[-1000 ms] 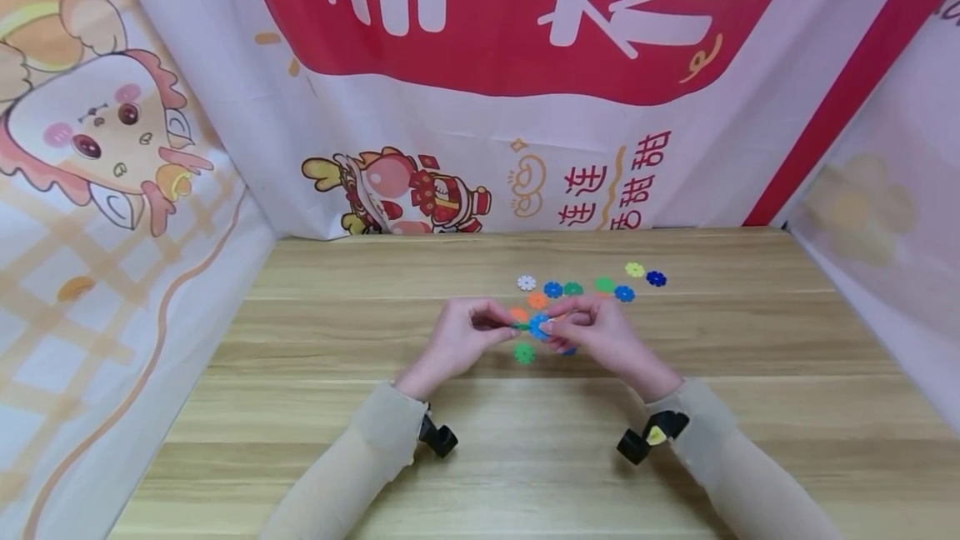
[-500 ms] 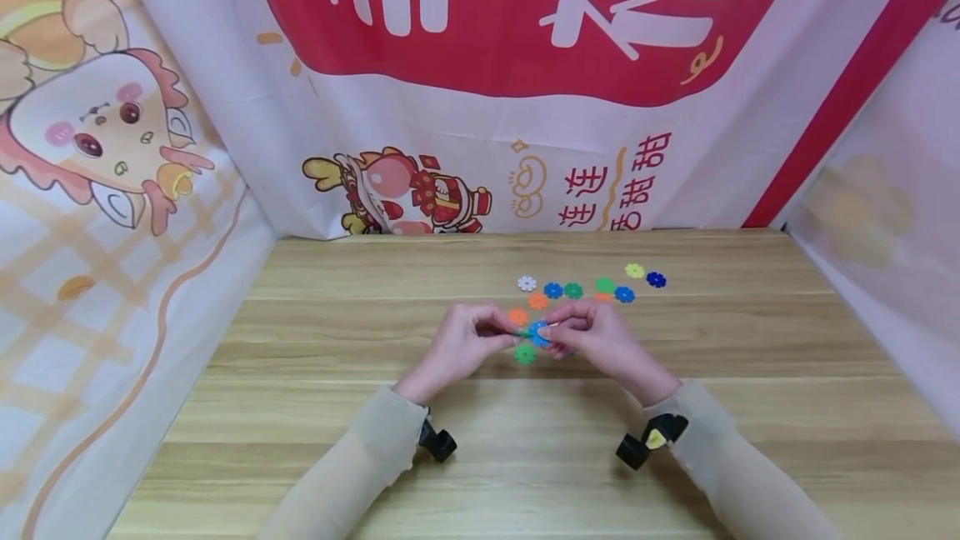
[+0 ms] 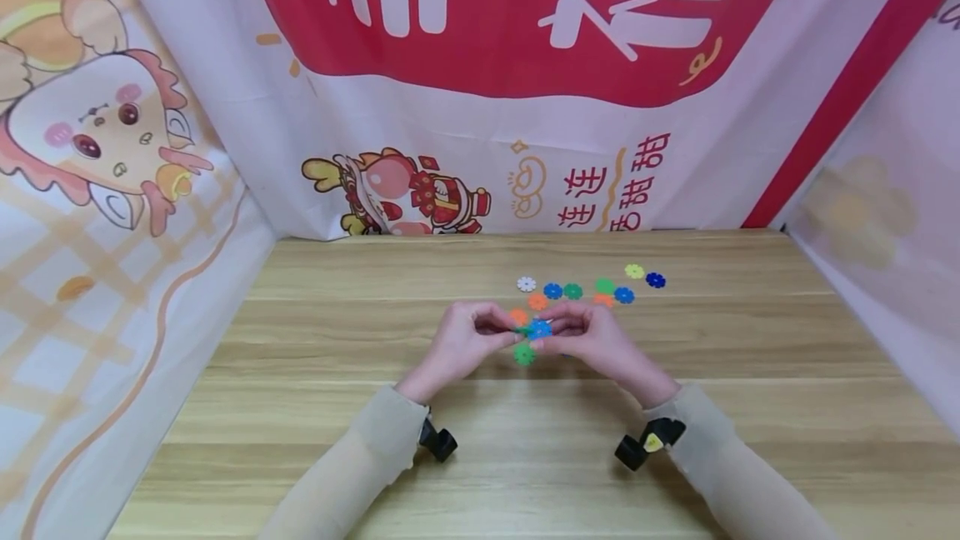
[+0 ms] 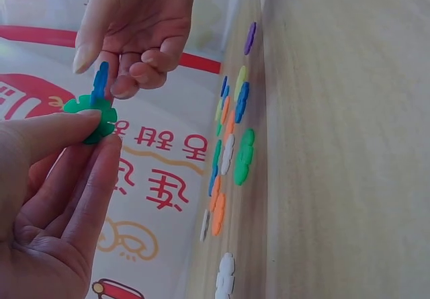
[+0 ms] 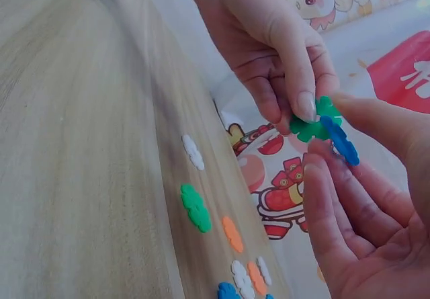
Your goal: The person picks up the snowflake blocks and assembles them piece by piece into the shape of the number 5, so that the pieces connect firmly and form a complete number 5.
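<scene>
Between the thumb and fingers of my left hand [image 3: 467, 338], a green flower-shaped plastic disc [image 4: 105, 116] is pinched. A blue notched disc [image 4: 100, 82] is slotted into its edge, standing crosswise to it, and the joined pair is held above the table. My right hand [image 3: 600, 340] is right beside the blue disc, thumb and fingers spread apart around it; the left wrist view shows a gap between the thumb tip and the disc. Below the hands, a loose green disc [image 3: 524, 353] lies on the table, with an orange disc [image 3: 517, 317] just behind.
On the wooden table [image 3: 337, 440] beyond the hands lie several more discs, among them a white one [image 3: 527, 283], a yellow one [image 3: 634, 271] and a dark blue one [image 3: 656, 280]. Printed cloth [image 3: 450, 123] hangs at the back and both sides.
My right thumb and fingers have loosened from the blue disc, the thumb dropping below it, so more of its face shows. The left hand keeps its pinch on the green disc.
</scene>
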`<state>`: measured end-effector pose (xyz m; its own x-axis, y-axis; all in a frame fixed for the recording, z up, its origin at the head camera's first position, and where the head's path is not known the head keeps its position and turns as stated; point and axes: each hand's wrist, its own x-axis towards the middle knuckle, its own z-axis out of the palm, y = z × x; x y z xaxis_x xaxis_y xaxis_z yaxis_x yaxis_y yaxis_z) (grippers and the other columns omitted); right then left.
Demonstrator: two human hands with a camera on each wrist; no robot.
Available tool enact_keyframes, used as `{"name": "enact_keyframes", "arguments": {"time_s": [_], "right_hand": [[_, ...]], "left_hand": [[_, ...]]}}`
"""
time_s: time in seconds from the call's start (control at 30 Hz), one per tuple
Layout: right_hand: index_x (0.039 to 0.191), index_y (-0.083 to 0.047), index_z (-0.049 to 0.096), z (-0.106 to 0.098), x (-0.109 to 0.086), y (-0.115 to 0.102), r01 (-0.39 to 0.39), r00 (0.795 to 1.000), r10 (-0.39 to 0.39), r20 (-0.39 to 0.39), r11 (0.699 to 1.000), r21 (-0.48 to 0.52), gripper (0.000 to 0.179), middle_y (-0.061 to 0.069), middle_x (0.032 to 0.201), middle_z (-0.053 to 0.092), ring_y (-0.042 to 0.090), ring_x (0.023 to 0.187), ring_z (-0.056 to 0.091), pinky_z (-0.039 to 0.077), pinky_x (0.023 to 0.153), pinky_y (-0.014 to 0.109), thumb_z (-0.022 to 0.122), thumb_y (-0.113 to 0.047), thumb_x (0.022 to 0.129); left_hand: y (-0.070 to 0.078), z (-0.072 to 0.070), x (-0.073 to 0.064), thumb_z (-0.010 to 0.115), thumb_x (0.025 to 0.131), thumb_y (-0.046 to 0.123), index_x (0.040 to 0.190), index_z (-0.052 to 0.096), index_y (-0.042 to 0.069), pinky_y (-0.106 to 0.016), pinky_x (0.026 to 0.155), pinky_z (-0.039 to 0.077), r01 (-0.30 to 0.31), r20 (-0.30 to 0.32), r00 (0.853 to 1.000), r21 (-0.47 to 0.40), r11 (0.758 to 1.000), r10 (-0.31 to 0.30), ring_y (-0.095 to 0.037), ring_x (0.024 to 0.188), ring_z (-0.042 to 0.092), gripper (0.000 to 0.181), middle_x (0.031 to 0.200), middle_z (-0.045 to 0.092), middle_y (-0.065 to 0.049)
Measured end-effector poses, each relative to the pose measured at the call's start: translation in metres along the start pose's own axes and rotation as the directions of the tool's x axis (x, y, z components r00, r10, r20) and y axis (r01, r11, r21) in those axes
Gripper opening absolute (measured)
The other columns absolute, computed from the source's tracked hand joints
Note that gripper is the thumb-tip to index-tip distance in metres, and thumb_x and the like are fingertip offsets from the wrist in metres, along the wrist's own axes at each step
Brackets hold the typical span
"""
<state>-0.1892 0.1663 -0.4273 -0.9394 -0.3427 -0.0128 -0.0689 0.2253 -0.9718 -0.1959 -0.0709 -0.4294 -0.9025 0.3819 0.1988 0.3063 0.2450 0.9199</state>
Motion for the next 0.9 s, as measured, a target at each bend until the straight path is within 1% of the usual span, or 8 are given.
{"name": "enact_keyframes", "arguments": {"time_s": [0.07,0.17,0.33,0.47,0.6,0.7,0.8,0.9], "right_hand": [[0.118,-0.004,0.071,0.0,0.0,0.0,0.047,0.999,-0.047,-0.006,0.998,-0.036,0.041,0.01,0.104,0.071,0.031,0.095,0.067,0.058,0.081,0.033,0.088,-0.018,0.083],[0.115,-0.006,0.072,0.0,-0.001,0.0,0.078,0.997,-0.079,-0.014,0.995,-0.059,0.04,0.01,0.104,0.071,0.028,0.094,0.067,0.058,0.081,0.031,0.089,-0.017,0.081],[0.116,-0.007,0.073,-0.002,-0.001,0.002,0.092,0.995,-0.094,-0.016,0.993,-0.076,0.039,0.008,0.106,0.072,0.027,0.095,0.067,0.058,0.082,0.032,0.088,-0.021,0.083],[0.118,-0.007,0.073,-0.005,-0.002,0.003,0.081,0.996,-0.084,-0.035,0.994,-0.076,0.039,0.007,0.107,0.072,0.026,0.094,0.068,0.058,0.082,0.031,0.088,-0.021,0.084],[0.116,-0.007,0.074,-0.009,-0.003,0.001,0.083,0.995,-0.087,-0.057,0.994,-0.074,0.038,0.008,0.106,0.072,0.027,0.093,0.068,0.059,0.08,0.031,0.088,-0.018,0.082],[0.115,-0.006,0.075,-0.012,-0.005,-0.001,0.101,0.992,-0.107,-0.066,0.991,-0.086,0.038,0.009,0.104,0.071,0.028,0.094,0.067,0.059,0.079,0.031,0.089,-0.018,0.082],[0.114,-0.006,0.075,-0.014,-0.006,-0.002,0.109,0.991,-0.115,-0.074,0.99,-0.089,0.038,0.01,0.103,0.071,0.028,0.094,0.066,0.059,0.079,0.031,0.089,-0.019,0.081],[0.115,-0.004,0.074,-0.016,-0.007,-0.001,0.106,0.991,-0.112,-0.07,0.991,-0.083,0.04,0.01,0.104,0.071,0.028,0.095,0.066,0.058,0.079,0.031,0.089,-0.019,0.081]], "left_hand": [[0.001,0.0,0.0,0.081,0.087,0.005,0.09,0.077,0.014,-0.03,0.075,0.06,0.013,-0.001,1.0,0.002,1.0,-0.013,-0.015,0.083,0.071,0.01,0.09,0.073,0.004],[0.001,-0.001,0.0,0.082,0.087,0.006,0.092,0.077,0.014,-0.03,0.075,0.06,0.014,0.006,1.0,0.004,1.0,-0.014,-0.015,0.084,0.071,0.011,0.091,0.073,0.004],[-0.002,-0.005,0.0,0.084,0.086,0.01,0.103,0.077,0.011,-0.031,0.079,0.059,-0.001,0.037,0.999,-0.043,0.999,0.003,-0.017,0.089,0.071,0.019,0.097,0.074,0.002],[-0.011,-0.017,-0.001,0.084,0.086,0.01,0.11,0.075,0.01,-0.031,0.08,0.059,-0.011,0.032,0.999,-0.046,0.999,0.013,-0.018,0.092,0.071,0.026,0.101,0.074,-0.005],[-0.021,-0.031,-0.002,0.084,0.085,0.008,0.112,0.075,0.01,-0.031,0.08,0.059,0.007,0.007,1.0,0.03,1.0,-0.007,-0.019,0.091,0.071,0.028,0.104,0.074,-0.012],[-0.029,-0.04,-0.001,0.086,0.084,0.01,0.115,0.074,0.005,-0.031,0.082,0.058,0.046,0.02,0.999,0.113,0.992,-0.049,-0.021,0.094,0.07,0.034,0.107,0.073,-0.014],[-0.035,-0.046,0.001,0.088,0.081,0.013,0.118,0.073,0.001,-0.03,0.083,0.057,0.087,0.051,0.994,0.212,0.973,-0.1,-0.022,0.095,0.069,0.042,0.108,0.073,-0.012],[-0.039,-0.049,0.002,0.091,0.077,0.015,0.116,0.073,0.001,-0.031,0.083,0.057,0.111,0.086,0.986,0.281,0.953,-0.141,-0.019,0.092,0.068,0.045,0.105,0.073,-0.008]]}}
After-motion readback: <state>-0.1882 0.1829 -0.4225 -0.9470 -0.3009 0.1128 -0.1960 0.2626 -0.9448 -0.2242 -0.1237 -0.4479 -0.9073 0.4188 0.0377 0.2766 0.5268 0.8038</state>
